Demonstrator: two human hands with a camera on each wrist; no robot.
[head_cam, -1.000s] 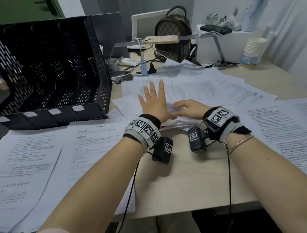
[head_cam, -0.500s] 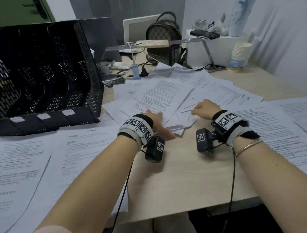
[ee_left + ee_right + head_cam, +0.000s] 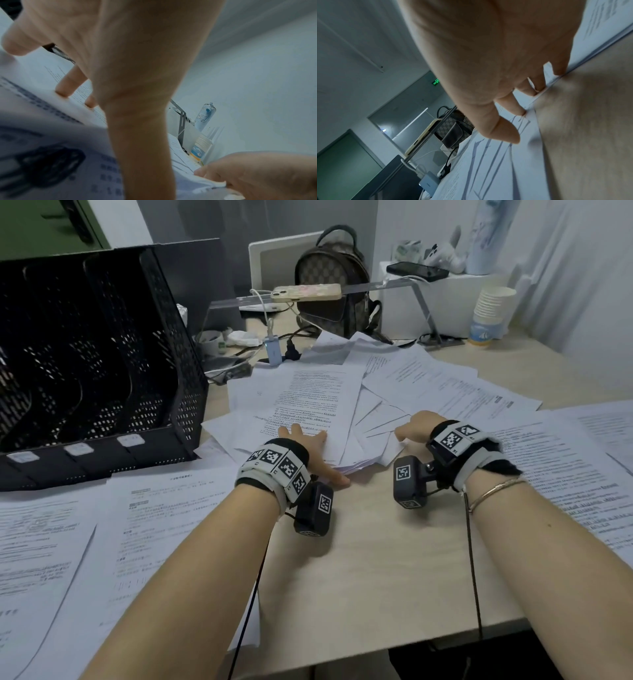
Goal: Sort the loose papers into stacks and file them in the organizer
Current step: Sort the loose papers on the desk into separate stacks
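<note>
Now I see my left hand (image 3: pixel 305 446) flat on the heap of papers (image 3: pixel 308 405) at the middle of the desk (image 3: pixel 370 559), fingers (image 3: pixel 68 82) straight and a little apart. My right hand (image 3: pixel 416 428) presses the heap's right edge with bent fingers (image 3: pixel 515 106); whether they pinch a sheet, I cannot tell. Left of the heap stands the black mesh organizer (image 3: pixel 102 364).

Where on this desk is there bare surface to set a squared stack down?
Bare wood lies in front of the central paper pile, between the forearms, to the desk front edge. Another strip runs right of the paper cups. Sheets crowd elsewhere; organizer fills the left.
</note>
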